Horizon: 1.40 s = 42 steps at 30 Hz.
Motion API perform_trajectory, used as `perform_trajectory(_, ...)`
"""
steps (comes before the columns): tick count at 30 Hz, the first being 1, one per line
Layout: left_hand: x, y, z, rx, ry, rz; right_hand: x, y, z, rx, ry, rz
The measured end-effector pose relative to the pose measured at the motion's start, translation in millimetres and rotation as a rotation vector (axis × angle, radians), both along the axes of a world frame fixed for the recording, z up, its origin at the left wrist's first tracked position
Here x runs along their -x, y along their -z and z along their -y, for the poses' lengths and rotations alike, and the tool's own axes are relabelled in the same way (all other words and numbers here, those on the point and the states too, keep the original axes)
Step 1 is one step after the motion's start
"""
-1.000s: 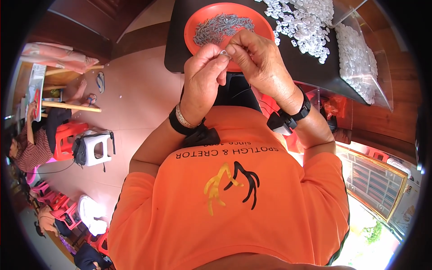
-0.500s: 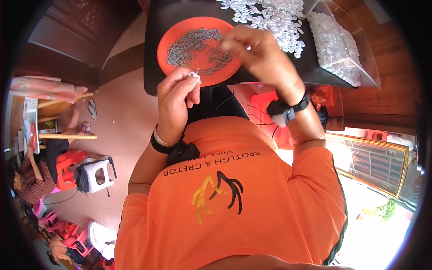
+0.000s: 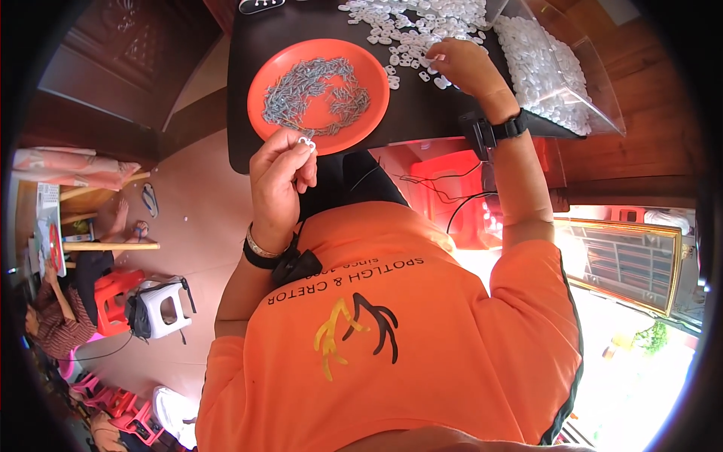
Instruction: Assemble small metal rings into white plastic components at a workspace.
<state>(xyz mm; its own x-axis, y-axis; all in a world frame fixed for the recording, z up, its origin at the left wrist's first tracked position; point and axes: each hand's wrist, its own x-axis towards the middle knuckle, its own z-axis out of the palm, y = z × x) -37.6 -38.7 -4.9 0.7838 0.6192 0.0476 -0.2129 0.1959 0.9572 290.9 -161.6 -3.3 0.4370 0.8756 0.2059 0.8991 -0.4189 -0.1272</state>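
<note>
Left hand (image 3: pixel 277 177): grip pinched closed on white two-hole clip (image 3: pixel 306 142), at near rim of red plate (image 3: pixel 259 81). Right hand (image 3: pixel 471 69) at white clip pile (image 3: pixel 440 18), far right; fingertips close, can't tell if loaded. Pinch singles edge-on, holes clear.

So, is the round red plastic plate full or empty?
Partly full: thin grey pieces lie in the red plate, but its bare bottom shows between them.

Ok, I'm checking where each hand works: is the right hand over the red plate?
No, the right hand is at the loose white pieces on the black table, right of the red plate.
</note>
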Motion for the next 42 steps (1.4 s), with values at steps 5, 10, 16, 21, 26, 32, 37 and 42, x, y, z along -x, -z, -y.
perform_trajectory(5, 0, 1, 0, -0.007, -0.004, -0.027, 9, -5, -2, -0.097, 0.029, -0.083)
perform_trajectory(10, -3, -3, 2, -0.007, -0.001, -0.051, 26, -11, -5, -0.366, 0.009, -0.437)
perform_trajectory(16, -5, -3, 3, -0.017, 0.007, -0.050, 25, -8, -13, -0.373, 0.033, -0.361)
perform_trajectory(21, -3, -4, 2, -0.057, 0.056, -0.078, 17, -1, -15, -0.290, -0.161, 0.140)
perform_trajectory(26, -3, -4, 1, -0.030, 0.034, -0.061, 30, -16, -19, -0.382, -0.138, -0.029)
perform_trajectory(32, -6, -5, 1, -0.032, 0.020, -0.003, 70, -31, -16, -0.495, -0.245, -1.106)
perform_trajectory(37, -13, -8, -4, -0.077, 0.040, 0.166, 127, -35, -24, -0.528, -0.375, -1.360)
perform_trajectory(42, -15, -6, -10, -0.017, 0.041, 0.200, 168, -25, -32, -0.588, -0.487, -1.331)
